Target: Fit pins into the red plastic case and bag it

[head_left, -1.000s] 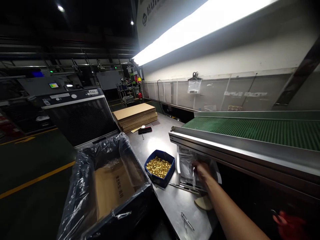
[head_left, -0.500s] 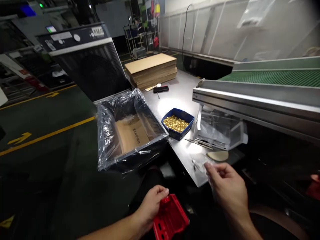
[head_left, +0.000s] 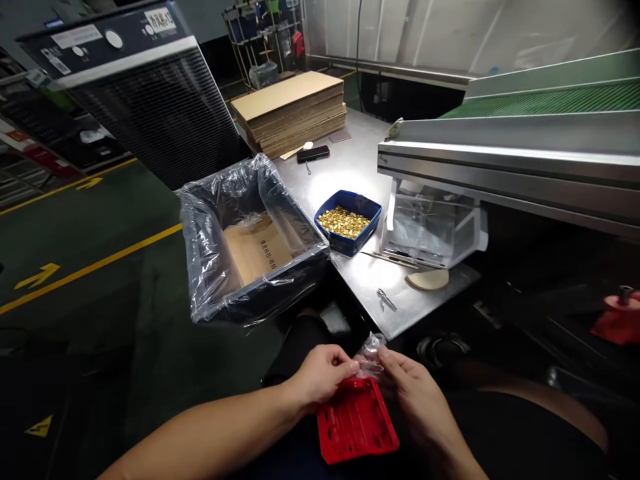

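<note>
A flat red plastic part [head_left: 356, 419] rests on my lap, low in the head view. My left hand [head_left: 320, 375] grips its top left edge. My right hand [head_left: 413, 393] is at its top right corner and pinches a small clear plastic bag [head_left: 369, 352]. Both hands meet at the bag's mouth, just above the red part. Part of the bag is hidden behind my fingers.
A steel table [head_left: 360, 173] holds a blue tray of small gold parts [head_left: 347, 223], tweezers [head_left: 385, 299], a clear bag holder [head_left: 430, 223], a phone [head_left: 313, 153] and stacked cardboard [head_left: 290, 110]. A plastic-lined box [head_left: 247, 240] stands at left. A green conveyor [head_left: 540, 103] runs at right.
The view has tipped down toward my lap. My right hand came back from the clear bag holder with a small bag and now meets my left hand over the red part.
</note>
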`<act>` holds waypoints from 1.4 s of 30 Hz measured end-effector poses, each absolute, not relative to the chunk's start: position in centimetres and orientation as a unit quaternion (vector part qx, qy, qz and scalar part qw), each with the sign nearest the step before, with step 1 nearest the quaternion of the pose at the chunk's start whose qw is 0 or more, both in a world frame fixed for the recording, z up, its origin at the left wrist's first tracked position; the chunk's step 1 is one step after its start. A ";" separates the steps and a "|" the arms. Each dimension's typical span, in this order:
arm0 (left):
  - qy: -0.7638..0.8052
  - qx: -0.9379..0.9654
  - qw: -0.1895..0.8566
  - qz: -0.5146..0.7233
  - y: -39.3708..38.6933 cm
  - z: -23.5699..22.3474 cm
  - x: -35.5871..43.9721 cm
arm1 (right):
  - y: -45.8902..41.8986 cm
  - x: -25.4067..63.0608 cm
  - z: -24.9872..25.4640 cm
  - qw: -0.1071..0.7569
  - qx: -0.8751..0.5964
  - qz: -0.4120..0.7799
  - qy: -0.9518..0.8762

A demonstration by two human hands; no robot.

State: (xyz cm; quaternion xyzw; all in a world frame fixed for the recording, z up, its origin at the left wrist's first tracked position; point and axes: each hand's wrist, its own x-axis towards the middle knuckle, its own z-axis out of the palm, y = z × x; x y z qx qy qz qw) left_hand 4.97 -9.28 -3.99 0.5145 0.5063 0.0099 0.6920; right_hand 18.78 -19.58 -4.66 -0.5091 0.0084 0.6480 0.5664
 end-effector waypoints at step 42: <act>0.521 0.387 0.754 0.099 -10.1 -6.7 0.8 | -22.1 20.0 -2.5 0.340 -0.594 0.587 -0.432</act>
